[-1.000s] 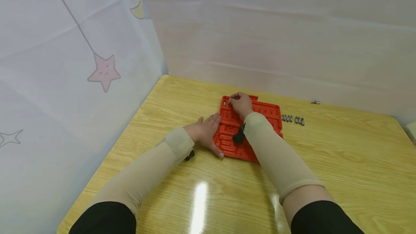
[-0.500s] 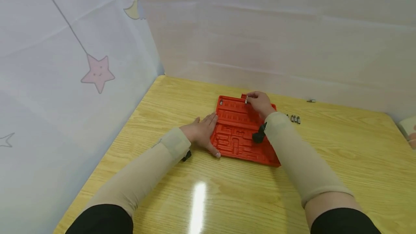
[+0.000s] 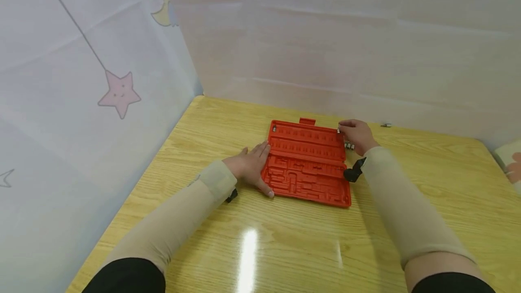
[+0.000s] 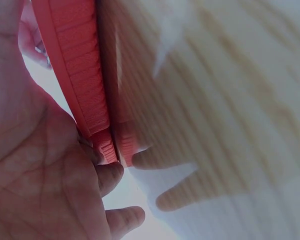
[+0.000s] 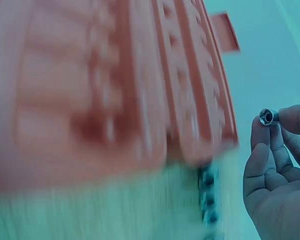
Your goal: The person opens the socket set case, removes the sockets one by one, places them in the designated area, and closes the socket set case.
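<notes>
A red plastic socket case (image 3: 308,166) lies opened out flat on the table, with moulded slots. My left hand (image 3: 250,166) rests against its left edge, fingers and thumb extended; the left wrist view shows the palm beside the case's side wall (image 4: 72,65). Just past the far right corner of the case, my right hand (image 3: 359,135) pinches a small metal socket (image 5: 268,117) between thumb and fingertips, its hollow end visible in the right wrist view. One socket (image 3: 274,128) sits in the far left slot of the case.
Several sockets (image 3: 349,146) stand on the wooden table right of the case, partly behind my right hand. A lone small metal piece (image 3: 386,125) lies near the back edge, close to the wall sheet (image 3: 309,58). A latch tab (image 3: 307,121) juts from the case's far side.
My right hand has moved rightward, from over the case's upper left to beyond its far right corner, carrying the socket. The left hand has stayed at the left edge.
</notes>
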Demonstrator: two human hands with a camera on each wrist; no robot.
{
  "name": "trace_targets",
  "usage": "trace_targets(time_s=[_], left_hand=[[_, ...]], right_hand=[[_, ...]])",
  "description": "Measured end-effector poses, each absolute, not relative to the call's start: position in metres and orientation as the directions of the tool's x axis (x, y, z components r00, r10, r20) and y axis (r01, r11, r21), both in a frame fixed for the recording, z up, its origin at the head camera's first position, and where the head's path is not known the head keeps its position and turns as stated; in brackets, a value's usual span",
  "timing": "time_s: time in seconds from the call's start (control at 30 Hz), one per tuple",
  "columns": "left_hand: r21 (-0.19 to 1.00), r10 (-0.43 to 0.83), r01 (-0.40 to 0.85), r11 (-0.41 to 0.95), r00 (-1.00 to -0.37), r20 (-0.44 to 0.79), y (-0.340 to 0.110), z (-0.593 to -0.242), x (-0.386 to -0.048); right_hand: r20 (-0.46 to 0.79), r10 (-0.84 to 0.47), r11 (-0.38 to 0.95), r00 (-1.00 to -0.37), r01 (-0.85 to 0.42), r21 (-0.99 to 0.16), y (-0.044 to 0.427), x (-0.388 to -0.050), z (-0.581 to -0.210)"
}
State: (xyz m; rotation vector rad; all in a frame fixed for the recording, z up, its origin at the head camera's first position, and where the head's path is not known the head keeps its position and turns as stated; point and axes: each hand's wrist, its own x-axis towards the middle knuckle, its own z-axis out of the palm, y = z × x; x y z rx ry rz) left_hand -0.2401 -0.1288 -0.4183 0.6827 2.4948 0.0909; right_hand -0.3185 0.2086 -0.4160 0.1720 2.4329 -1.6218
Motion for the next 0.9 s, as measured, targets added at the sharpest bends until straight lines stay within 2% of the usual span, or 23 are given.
trace_targets(time_s=[0.17,0.63,0.9], left_hand=[[0.204,0.489,0.450,0.869,-0.723,-0.488,-0.129,-0.419,-0.240],[0.218,0.498,0.452,0.865,-0.720,-0.483,-0.129,-0.419,-0.241],[0.215,0.497,0.453,0.865,-0.718,-0.487,-0.130,-0.419,-0.241]], right_hand=[[-0.238,0.000,0.387,-0.971,0.219,-0.896,0.234,-0.312,-0.416],[-0.236,0.034,0.495,-0.971,0.222,-0.840,0.286,-0.304,-0.411],[-0.324,0.035,0.542,-0.945,0.290,-0.789,0.304,-0.296,-0.417]])
